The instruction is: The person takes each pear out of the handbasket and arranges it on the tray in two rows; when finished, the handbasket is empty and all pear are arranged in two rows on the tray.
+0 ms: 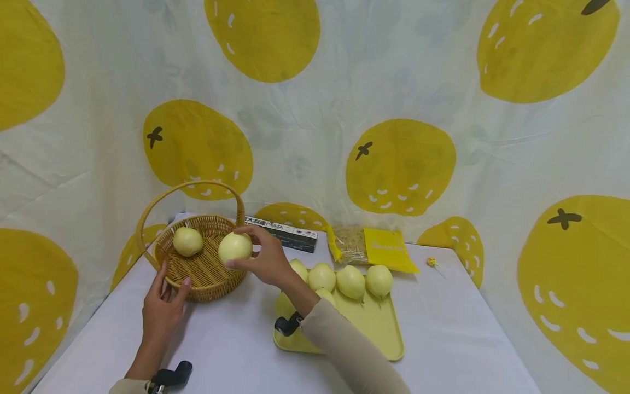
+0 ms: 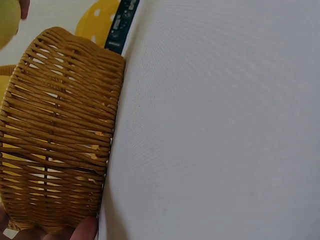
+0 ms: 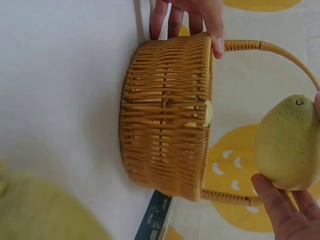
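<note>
A wicker basket (image 1: 206, 282) with an arched handle stands at the left of the table, a pale yellow pear (image 1: 188, 242) inside it. My left hand (image 1: 162, 306) rests spread against its near side; in the right wrist view, the left hand (image 3: 192, 17) has one fingertip at the rim and other fingers against the outer wall. Above the basket's right side, my right hand (image 1: 268, 257) holds another pear (image 1: 234, 249) between thumb and fingers. The right wrist view shows this pear (image 3: 287, 145) beside the handle, its dark blossom end visible.
Several pears (image 1: 351, 282) lie on a yellow tray (image 1: 379, 334), partly hidden behind my right forearm. Along the back are a dark pasta box (image 1: 295, 239) and a yellow pasta bag (image 1: 386, 249). A small yellow item (image 1: 431, 262) lies farther right. A lemon-print cloth (image 1: 315, 104) hangs behind.
</note>
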### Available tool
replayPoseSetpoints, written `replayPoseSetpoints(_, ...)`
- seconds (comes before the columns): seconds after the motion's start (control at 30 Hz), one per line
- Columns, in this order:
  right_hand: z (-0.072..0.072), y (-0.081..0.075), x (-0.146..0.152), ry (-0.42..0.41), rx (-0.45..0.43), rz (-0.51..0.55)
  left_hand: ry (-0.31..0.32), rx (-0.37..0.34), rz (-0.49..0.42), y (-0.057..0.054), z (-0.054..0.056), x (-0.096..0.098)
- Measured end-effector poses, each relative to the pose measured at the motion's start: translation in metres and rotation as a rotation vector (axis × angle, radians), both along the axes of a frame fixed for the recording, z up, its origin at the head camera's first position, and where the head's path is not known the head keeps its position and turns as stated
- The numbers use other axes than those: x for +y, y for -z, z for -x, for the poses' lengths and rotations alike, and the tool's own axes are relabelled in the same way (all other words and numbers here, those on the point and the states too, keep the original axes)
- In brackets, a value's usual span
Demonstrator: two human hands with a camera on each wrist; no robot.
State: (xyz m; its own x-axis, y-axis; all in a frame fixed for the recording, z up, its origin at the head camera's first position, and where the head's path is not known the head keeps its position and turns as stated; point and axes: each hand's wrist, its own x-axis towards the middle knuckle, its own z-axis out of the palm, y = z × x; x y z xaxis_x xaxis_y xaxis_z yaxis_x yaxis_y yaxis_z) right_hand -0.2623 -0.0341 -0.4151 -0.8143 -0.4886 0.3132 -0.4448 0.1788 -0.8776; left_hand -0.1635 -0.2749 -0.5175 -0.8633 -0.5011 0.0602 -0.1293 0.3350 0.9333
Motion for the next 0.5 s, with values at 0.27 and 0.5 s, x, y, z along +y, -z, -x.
replayPoseSetpoints(0.27, -0.008, 0.001, 0.048, -0.014, -0.018, 0.025, 0.005, -0.014, 0.003, -0.001, 0.001, -0.002)
replayPoseSetpoints(0.5, -0.016, 0.005, 0.093, 0.017, -0.037, 0.032, 0.006, -0.016, 0.01, 0.001, 0.001, -0.003)
